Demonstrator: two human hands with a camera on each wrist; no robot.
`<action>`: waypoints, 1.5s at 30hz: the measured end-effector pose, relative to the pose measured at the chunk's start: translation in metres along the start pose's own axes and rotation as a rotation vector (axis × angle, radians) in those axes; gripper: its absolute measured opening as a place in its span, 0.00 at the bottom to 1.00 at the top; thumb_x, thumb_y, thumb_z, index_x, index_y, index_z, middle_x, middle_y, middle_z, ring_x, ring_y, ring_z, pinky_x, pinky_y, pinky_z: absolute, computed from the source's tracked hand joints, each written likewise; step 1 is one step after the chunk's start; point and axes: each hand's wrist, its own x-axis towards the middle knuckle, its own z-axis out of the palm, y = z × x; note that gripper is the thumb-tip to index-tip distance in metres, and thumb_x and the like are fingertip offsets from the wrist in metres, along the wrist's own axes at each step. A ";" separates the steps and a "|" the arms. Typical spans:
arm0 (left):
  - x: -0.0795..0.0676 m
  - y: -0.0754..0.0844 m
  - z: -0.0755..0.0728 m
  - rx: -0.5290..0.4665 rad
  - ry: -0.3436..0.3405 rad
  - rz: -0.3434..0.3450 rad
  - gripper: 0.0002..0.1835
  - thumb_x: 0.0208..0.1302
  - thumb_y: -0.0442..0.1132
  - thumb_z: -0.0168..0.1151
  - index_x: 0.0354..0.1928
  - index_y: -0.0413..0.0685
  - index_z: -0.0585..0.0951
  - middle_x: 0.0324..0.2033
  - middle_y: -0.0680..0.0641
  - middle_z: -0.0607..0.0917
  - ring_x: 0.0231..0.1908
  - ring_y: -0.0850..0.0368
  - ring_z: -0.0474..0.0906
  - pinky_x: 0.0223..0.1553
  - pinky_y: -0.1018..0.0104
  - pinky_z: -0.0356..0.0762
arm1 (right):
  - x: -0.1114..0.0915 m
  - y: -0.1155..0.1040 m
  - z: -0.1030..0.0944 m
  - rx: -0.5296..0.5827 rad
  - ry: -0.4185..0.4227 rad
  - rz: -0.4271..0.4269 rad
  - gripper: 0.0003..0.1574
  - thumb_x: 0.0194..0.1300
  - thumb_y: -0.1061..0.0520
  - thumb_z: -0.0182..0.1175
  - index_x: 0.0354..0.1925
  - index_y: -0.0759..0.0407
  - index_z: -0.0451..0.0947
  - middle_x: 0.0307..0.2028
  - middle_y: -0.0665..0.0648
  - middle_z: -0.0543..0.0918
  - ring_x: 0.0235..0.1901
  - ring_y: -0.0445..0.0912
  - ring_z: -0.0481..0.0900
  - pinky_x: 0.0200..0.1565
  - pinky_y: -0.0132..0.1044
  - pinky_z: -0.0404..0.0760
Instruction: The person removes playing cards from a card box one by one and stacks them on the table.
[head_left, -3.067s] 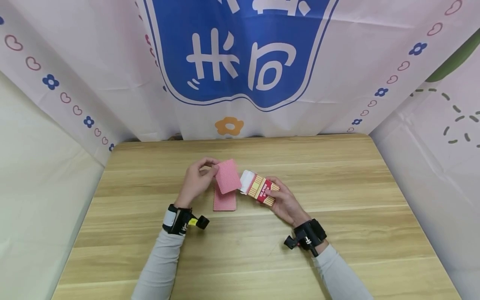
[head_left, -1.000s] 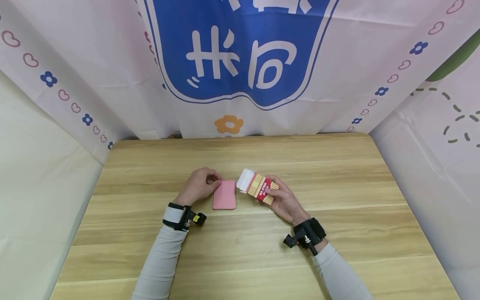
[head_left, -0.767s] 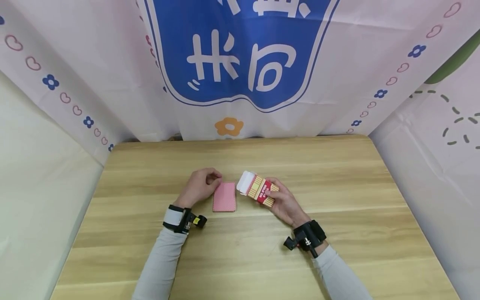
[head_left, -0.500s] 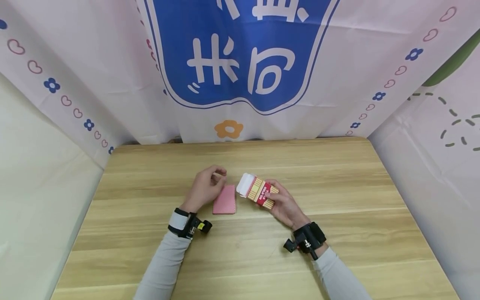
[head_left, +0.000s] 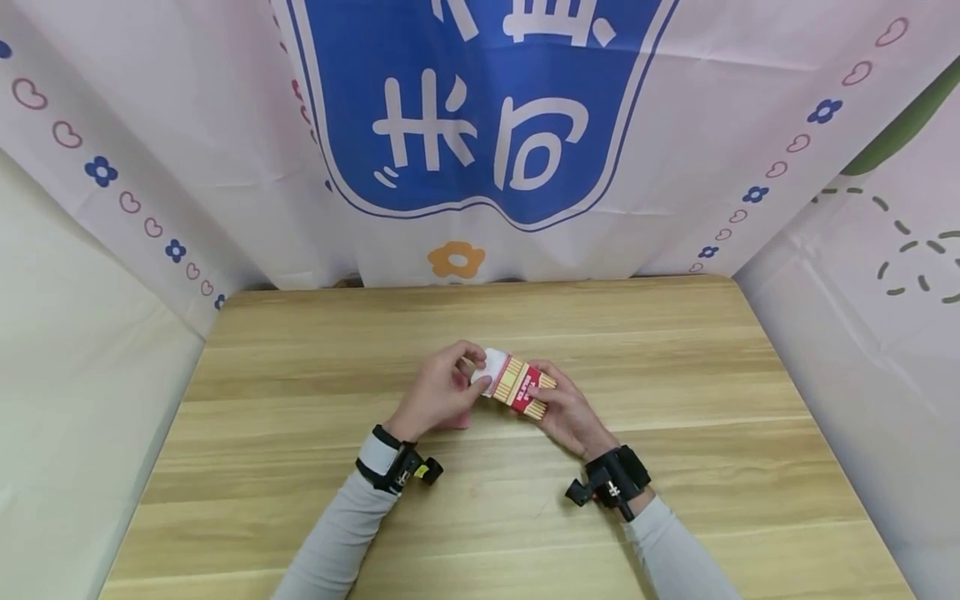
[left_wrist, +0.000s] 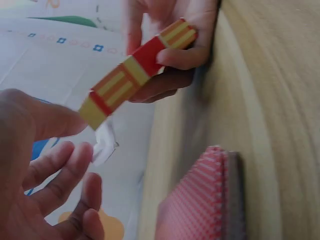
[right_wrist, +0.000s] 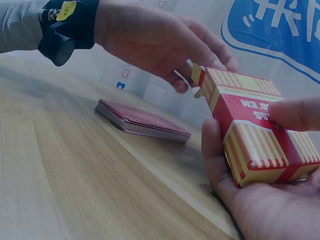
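My right hand (head_left: 570, 421) grips a card box (head_left: 522, 388), yellow-striped with a red band, thumb on its printed face. The box is tilted, its white flap end (head_left: 491, 365) towards my left hand (head_left: 435, 393). The left thumb tip comes right at the box's end in the left wrist view, the other fingers loosely bent and apart beside the white flap. Below the left hand, a deck of red-patterned playing cards (right_wrist: 142, 121) lies stacked face down on the table, partly hidden by that hand in the head view.
The wooden table (head_left: 637, 333) reaches back to a white cloth (head_left: 660, 167) with a blue emblem and small hearts and flowers. More cloth walls stand at the left and right. Each wrist wears a black strap (head_left: 618, 479) with a small camera.
Earlier, the left hand held a card above the deck, then came down by the deck's back edge. It has since moved right to the box's flap end. The right hand has barely moved.
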 end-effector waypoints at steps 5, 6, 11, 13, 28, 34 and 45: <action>-0.002 -0.002 0.005 0.042 -0.042 -0.034 0.15 0.61 0.41 0.74 0.47 0.49 0.81 0.36 0.52 0.84 0.34 0.53 0.81 0.36 0.64 0.80 | 0.000 0.002 -0.001 0.003 -0.010 0.004 0.24 0.74 0.67 0.52 0.64 0.53 0.66 0.68 0.65 0.66 0.60 0.55 0.80 0.58 0.46 0.82; -0.002 -0.001 0.005 0.042 -0.043 -0.036 0.14 0.61 0.41 0.74 0.47 0.49 0.81 0.36 0.51 0.84 0.34 0.52 0.81 0.35 0.64 0.79 | 0.000 0.003 -0.001 0.003 -0.012 0.003 0.24 0.74 0.67 0.52 0.64 0.53 0.66 0.68 0.65 0.66 0.59 0.55 0.80 0.57 0.46 0.82; -0.002 0.001 0.006 0.056 -0.045 -0.029 0.13 0.62 0.43 0.73 0.46 0.49 0.81 0.36 0.50 0.85 0.34 0.51 0.81 0.34 0.64 0.79 | 0.000 0.002 -0.001 0.012 -0.006 0.007 0.25 0.74 0.67 0.52 0.65 0.54 0.65 0.69 0.65 0.65 0.60 0.55 0.79 0.58 0.47 0.82; -0.001 0.001 0.006 0.050 -0.047 -0.032 0.13 0.62 0.42 0.73 0.46 0.49 0.81 0.38 0.50 0.85 0.34 0.51 0.81 0.34 0.64 0.79 | 0.000 0.001 0.000 0.014 -0.004 0.007 0.26 0.73 0.68 0.53 0.65 0.54 0.65 0.70 0.65 0.63 0.61 0.56 0.78 0.59 0.48 0.81; 0.001 0.005 -0.001 0.064 -0.083 -0.100 0.10 0.68 0.45 0.68 0.48 0.52 0.86 0.38 0.57 0.85 0.33 0.62 0.78 0.34 0.64 0.79 | 0.002 -0.003 0.001 -0.010 -0.002 0.003 0.28 0.72 0.66 0.55 0.66 0.52 0.65 0.70 0.64 0.63 0.63 0.55 0.77 0.61 0.51 0.79; 0.000 0.007 -0.004 0.064 -0.092 -0.109 0.08 0.69 0.43 0.67 0.45 0.50 0.88 0.33 0.56 0.84 0.32 0.61 0.78 0.35 0.64 0.80 | 0.002 -0.003 0.001 0.004 -0.003 0.002 0.28 0.72 0.67 0.55 0.67 0.52 0.66 0.71 0.64 0.61 0.63 0.56 0.76 0.61 0.51 0.80; -0.001 0.011 -0.017 -0.115 0.015 -0.246 0.09 0.69 0.36 0.61 0.47 0.42 0.85 0.41 0.45 0.85 0.38 0.54 0.85 0.40 0.61 0.84 | 0.001 0.001 0.000 0.023 0.018 0.005 0.26 0.72 0.68 0.54 0.64 0.52 0.67 0.71 0.64 0.60 0.63 0.56 0.75 0.59 0.50 0.81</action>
